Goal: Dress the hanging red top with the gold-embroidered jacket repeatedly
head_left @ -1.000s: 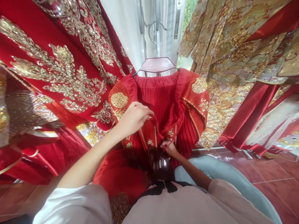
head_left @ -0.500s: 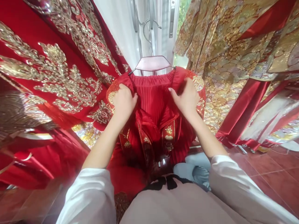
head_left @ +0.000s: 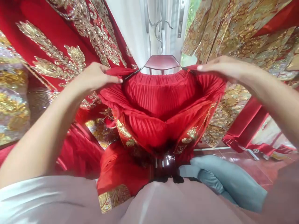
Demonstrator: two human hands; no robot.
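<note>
Head: pleated garment [head_left: 154,96] between left grip [head_left: 94,76] and right grip [head_left: 224,68].

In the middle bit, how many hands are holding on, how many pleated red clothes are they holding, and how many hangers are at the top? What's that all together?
Hands: 2 (left hand and right hand)
Pleated red garment: 1
Hanger with a curved hook: 1
Total: 4
</note>
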